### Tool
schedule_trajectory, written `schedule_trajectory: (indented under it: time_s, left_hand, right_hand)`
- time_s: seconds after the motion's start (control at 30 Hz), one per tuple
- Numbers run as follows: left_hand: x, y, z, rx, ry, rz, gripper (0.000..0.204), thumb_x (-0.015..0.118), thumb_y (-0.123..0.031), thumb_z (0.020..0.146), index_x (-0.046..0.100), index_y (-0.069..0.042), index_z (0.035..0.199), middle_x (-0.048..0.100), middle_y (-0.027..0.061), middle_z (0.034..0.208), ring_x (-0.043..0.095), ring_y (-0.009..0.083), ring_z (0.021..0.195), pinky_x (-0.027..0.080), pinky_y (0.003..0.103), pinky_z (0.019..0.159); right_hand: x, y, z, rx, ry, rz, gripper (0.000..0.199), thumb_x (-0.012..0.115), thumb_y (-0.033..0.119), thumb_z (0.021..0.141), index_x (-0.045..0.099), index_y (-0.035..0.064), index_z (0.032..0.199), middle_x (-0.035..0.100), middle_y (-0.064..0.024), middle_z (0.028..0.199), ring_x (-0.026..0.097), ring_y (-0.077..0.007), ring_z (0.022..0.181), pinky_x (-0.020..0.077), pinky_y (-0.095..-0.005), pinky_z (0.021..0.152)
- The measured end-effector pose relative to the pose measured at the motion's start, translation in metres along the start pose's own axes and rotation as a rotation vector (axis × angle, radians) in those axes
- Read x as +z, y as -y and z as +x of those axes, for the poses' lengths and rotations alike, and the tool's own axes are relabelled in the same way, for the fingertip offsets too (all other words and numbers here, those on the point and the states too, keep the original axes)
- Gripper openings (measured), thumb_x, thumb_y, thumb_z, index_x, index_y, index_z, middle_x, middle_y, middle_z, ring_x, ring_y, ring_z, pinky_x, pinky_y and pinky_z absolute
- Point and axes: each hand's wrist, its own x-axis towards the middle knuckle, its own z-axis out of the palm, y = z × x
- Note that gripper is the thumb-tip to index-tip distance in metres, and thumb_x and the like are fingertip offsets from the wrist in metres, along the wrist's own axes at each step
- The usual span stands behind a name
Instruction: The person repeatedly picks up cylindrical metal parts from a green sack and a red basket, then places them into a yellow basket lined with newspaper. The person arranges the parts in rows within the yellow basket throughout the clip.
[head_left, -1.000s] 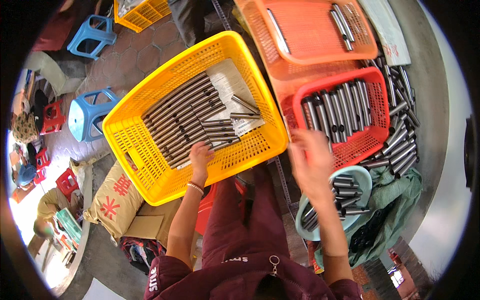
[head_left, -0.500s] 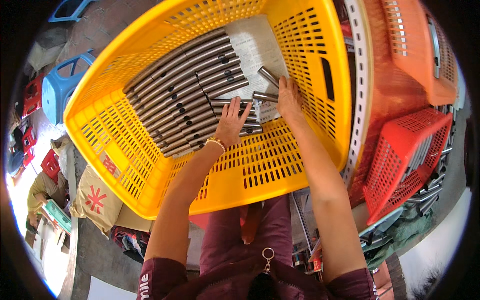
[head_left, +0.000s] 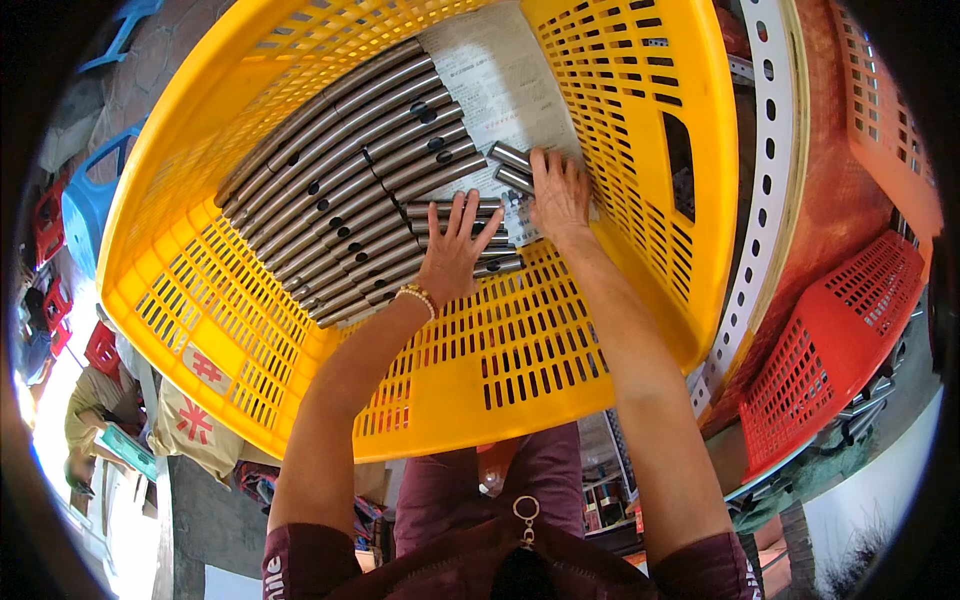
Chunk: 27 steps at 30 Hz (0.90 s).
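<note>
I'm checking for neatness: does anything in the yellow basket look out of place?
Yes: two metal tubes at the right hand, over the paper in the yellow basket, slant the opposite way to the rows of tubes beside them. No damage shows.

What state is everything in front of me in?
Yellow perforated plastic basket: partly filled.
Arranged grey metal tubes: in rows.
Two separate grey metal tubes: partly hidden.
Pale printed paper sheet: partly covered.
Left hand: spread open.
Right hand: covering separate tubes' ends; grip unclear.
</note>
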Motion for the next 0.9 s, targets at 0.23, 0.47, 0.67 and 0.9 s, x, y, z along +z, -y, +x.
schedule_trajectory:
  time_s: [0.23,0.47,0.67,0.9]
  left_hand:
    - [0.003,0.002,0.011,-0.135,-0.079,0.020,0.107,0.078,-0.040,0.057,0.014,-0.020,0.141,0.008,0.0201,0.143,0.013,0.0369,0.132,0.016,0.060,0.101]
    - [-0.007,0.006,0.025,-0.338,-0.223,-0.140,0.090,0.079,-0.028,0.057,0.030,-0.011,0.131,0.041,0.0097,0.120,0.041,0.0251,0.112,0.029,0.048,0.096]
    - [-0.011,0.013,0.023,-0.267,-0.272,-0.159,0.077,0.078,-0.019,0.057,0.038,-0.005,0.122,0.043,0.0100,0.115,0.044,0.0259,0.108,0.033,0.039,0.093]
    - [-0.011,0.031,0.032,-0.135,-0.201,-0.293,0.061,0.077,-0.012,0.055,0.046,-0.002,0.107,0.051,0.0154,0.100,0.052,0.0335,0.096,0.044,0.040,0.082]
  right_hand:
    - [-0.026,0.003,0.004,0.382,0.212,0.509,0.056,0.065,0.008,0.068,0.038,0.0021,0.117,0.053,-0.0207,0.109,0.055,-0.0367,0.098,0.0429,-0.0433,0.085]
    - [-0.027,-0.008,-0.021,0.839,0.512,1.420,0.030,0.055,-0.004,0.060,0.051,-0.0036,0.090,0.057,-0.0154,0.068,0.057,-0.0230,0.054,0.0452,-0.0339,0.048]
    - [0.025,0.039,-0.063,1.149,0.387,1.727,0.019,0.052,-0.012,0.057,0.048,-0.0074,0.075,0.054,-0.0139,0.064,0.053,-0.0225,0.048,0.0403,-0.0317,0.039]
    - [0.078,0.080,-0.057,1.351,0.175,2.099,0.013,0.060,-0.010,0.062,0.057,-0.0003,0.071,0.058,-0.0110,0.073,0.056,-0.0242,0.060,0.0493,-0.0383,0.054]
